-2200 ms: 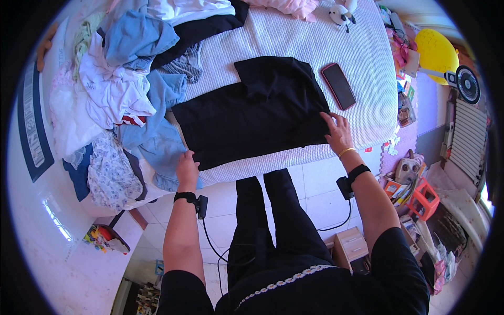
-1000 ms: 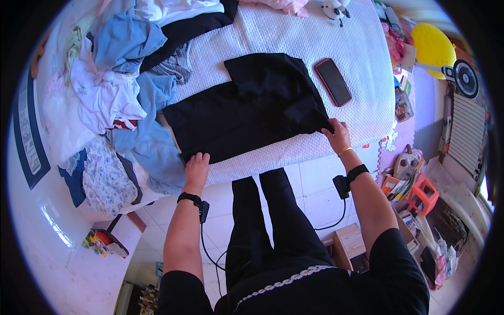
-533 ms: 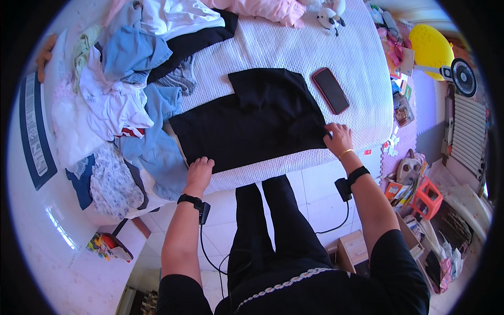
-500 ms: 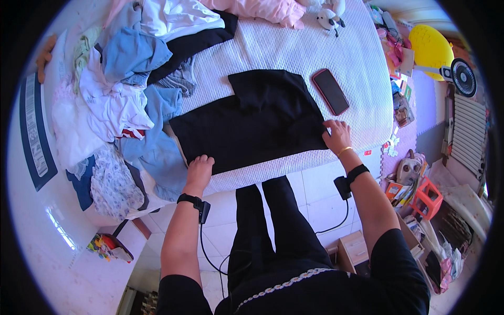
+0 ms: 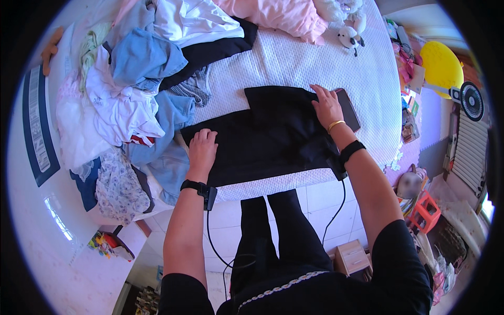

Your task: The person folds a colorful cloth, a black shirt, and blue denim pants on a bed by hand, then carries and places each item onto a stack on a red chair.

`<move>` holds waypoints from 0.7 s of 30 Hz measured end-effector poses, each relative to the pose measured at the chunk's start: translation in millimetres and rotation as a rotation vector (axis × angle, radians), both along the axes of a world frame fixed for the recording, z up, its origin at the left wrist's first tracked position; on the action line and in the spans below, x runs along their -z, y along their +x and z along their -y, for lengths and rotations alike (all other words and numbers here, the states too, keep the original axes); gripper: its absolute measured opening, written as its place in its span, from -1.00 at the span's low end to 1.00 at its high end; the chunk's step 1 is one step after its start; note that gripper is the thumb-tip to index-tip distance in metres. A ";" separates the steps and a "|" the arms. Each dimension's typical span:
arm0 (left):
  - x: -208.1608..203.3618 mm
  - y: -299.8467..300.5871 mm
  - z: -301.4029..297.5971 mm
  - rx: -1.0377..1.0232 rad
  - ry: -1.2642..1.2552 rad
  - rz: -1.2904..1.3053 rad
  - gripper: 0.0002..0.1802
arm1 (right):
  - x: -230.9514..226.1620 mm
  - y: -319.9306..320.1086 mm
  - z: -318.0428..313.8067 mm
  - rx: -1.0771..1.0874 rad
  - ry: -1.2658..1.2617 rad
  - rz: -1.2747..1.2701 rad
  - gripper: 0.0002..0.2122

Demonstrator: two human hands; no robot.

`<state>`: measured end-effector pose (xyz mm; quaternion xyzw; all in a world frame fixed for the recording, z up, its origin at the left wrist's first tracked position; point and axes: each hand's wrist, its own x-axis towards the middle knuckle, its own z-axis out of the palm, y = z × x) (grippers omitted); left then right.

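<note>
A folded black garment (image 5: pixel 262 142) lies flat on the white quilted bed, its upper right part rumpled; its exact kind is hard to tell. My left hand (image 5: pixel 202 151) rests on the left end of the garment, fingers extended over the cloth. At the upper right edge my right hand (image 5: pixel 327 109) touches the fabric, with thumb and fingers apart. Just beside the right hand lies a dark phone (image 5: pixel 348 111) in a red-edged case, partly covered by that hand.
Heaped clothes, among them a blue denim piece (image 5: pixel 144 58) and a white shirt (image 5: pixel 126 100), fill the bed's left side. Pink fabric (image 5: pixel 278 18) and a plush toy (image 5: pixel 348 38) sit at the far end. A yellow balloon (image 5: pixel 440 65) and a small fan (image 5: pixel 471 100) stand right.
Both my hands have moved away from me, from the garment's near edge up to its left end and upper right corner. The view has shifted slightly.
</note>
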<state>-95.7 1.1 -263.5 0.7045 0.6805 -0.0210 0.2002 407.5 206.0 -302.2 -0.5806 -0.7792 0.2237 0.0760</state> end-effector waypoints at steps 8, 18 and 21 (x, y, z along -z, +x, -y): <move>33.8 -15.0 17.4 0.048 0.118 -0.180 -0.59 | 10.3 -13.6 -13.9 -0.077 -0.085 0.172 -0.49; 11.5 -36.9 -49.5 -0.099 0.302 -0.275 -0.88 | 17.4 54.7 -35.3 0.261 0.054 0.250 -0.73; 4.1 -43.7 -71.4 -0.144 0.356 -0.321 -0.88 | 25.2 67.6 -36.9 0.323 0.000 0.173 -0.72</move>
